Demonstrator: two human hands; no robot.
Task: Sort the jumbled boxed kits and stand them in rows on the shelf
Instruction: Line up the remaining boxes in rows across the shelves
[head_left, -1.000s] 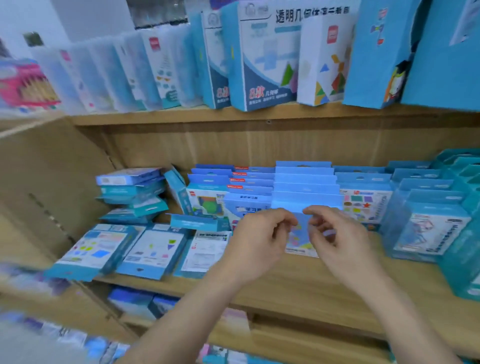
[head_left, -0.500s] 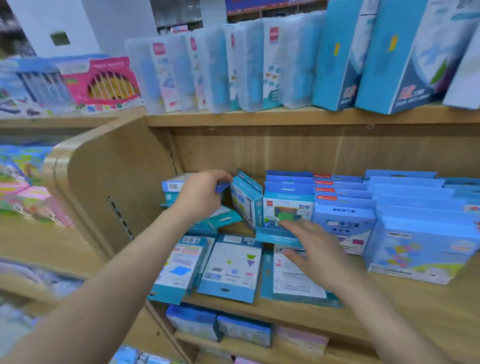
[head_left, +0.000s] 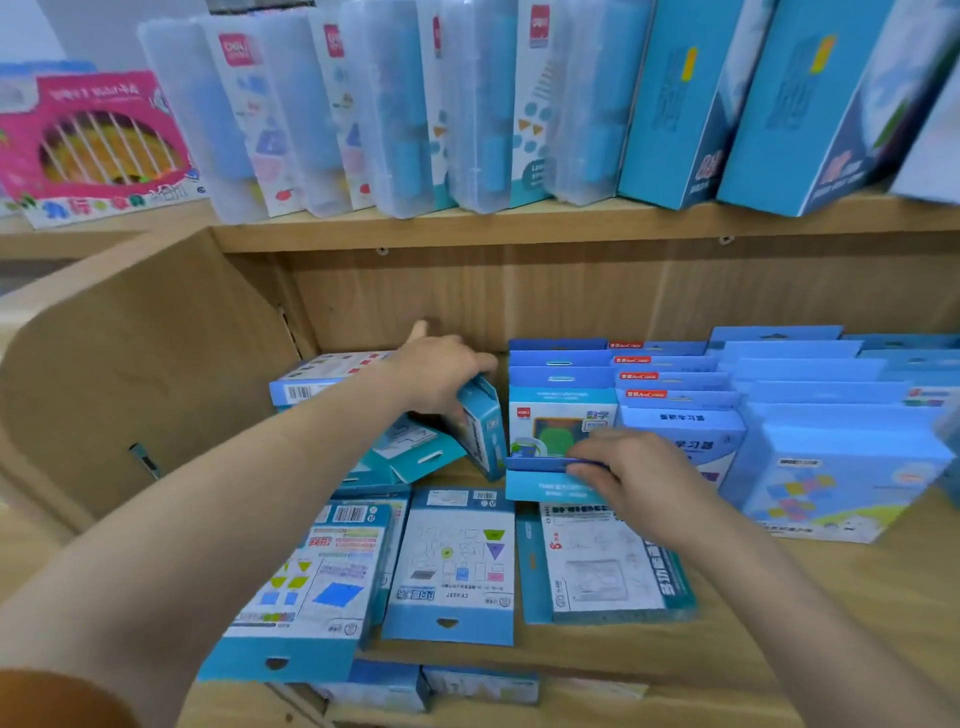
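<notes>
On the wooden middle shelf (head_left: 753, 613) blue boxed kits stand in rows (head_left: 675, 410) at the right and lie jumbled at the left. My left hand (head_left: 441, 371) grips a tilted teal box (head_left: 480, 426) leaning beside a low stack (head_left: 322, 382). My right hand (head_left: 623, 467) holds a flat blue box (head_left: 545, 480) by its edge, in front of the leftmost standing row (head_left: 558, 410). Three kits lie flat at the shelf front: left (head_left: 311, 587), middle (head_left: 457, 561), right (head_left: 602, 561).
The upper shelf (head_left: 519, 226) carries clear plastic cases (head_left: 363, 114) and tall blue boxes (head_left: 691, 104). A pink toy pack (head_left: 98, 145) sits far left. A wooden side panel (head_left: 140, 374) closes the shelf on the left. More boxes (head_left: 431, 688) lie on the shelf below.
The camera has come closer. My left hand moved from the stack onto the tilted teal box. My right hand has taken hold of the flat blue box.
</notes>
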